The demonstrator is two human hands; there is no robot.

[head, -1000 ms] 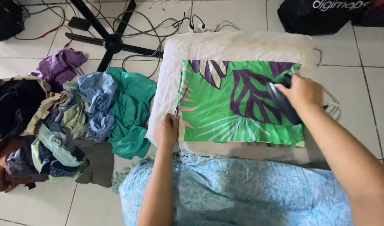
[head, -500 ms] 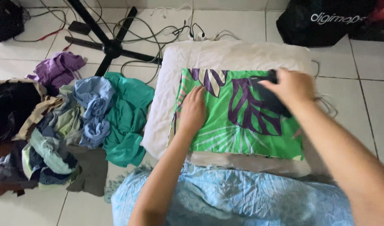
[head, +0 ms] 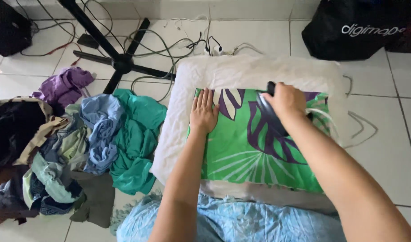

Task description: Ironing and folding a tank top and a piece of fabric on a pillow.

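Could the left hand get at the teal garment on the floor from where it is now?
Probably yes: the left hand lies flat on the green leaf-print cloth, and the teal garment lies just beside the white pad, nothing between.

A heap of crumpled clothes [head: 57, 148] lay on the tiled floor [head: 393, 148]. Among them a teal garment [head: 136, 134] sat at the heap's right edge, a pale blue one [head: 100, 125] just left of it, and a purple one [head: 64, 85] at the heap's far side. Beyond the heap stood a black stand base [head: 120, 62] amid tangled cables [head: 169, 42]. Well right of the heap sat a black bag [head: 357, 29].
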